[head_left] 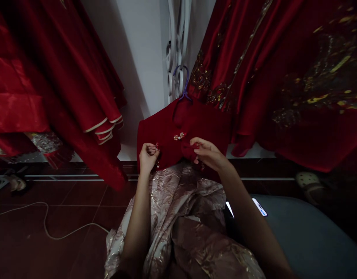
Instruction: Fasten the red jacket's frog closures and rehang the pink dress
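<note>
Near: patterned cloth. Left hand pinches beaded trim; right hand pinches red flap, edge probably, light poor. Beyond, red garment: bead clasp judged joined, lower front left unfastened. Hangs from purple hanger.

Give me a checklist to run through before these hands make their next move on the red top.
1. Purple hanger hooked on the white scrollwork: ok, it appears so.
2. Left hand has a grip: ok, fingertips pinch at a beaded ornament.
3. Right hand grips the red top: ok, though the exact layer is unclear.
4. Flower ornaments fastened: cannot tell.
5. Lower beaded ornaments meeting: not ok, they sit apart.
6. Phone away from the fingertips: ok.
</note>
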